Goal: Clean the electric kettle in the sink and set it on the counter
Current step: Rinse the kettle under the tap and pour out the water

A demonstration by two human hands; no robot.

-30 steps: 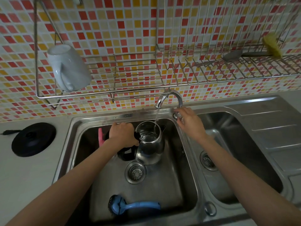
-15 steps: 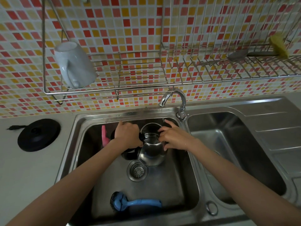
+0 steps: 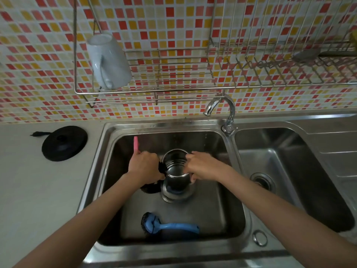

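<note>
Kettle [image 3: 176, 176] upright in the sink [image 3: 212, 236] basin under the tap [image 3: 222, 107], now parked right over the drain. No more water running like a second ago. Left hand [image 3: 144, 167] clamped round the black handle [image 3: 161, 168], fingers curled tight. Right hand [image 3: 202, 167] off the tap, fingers hooked over the open rim, thumb outside.

Pale surface [image 3: 29, 190] carries a round black kettle base [image 3: 64, 143] at far left, just beside the steel sink [image 3: 164, 124]
</note>
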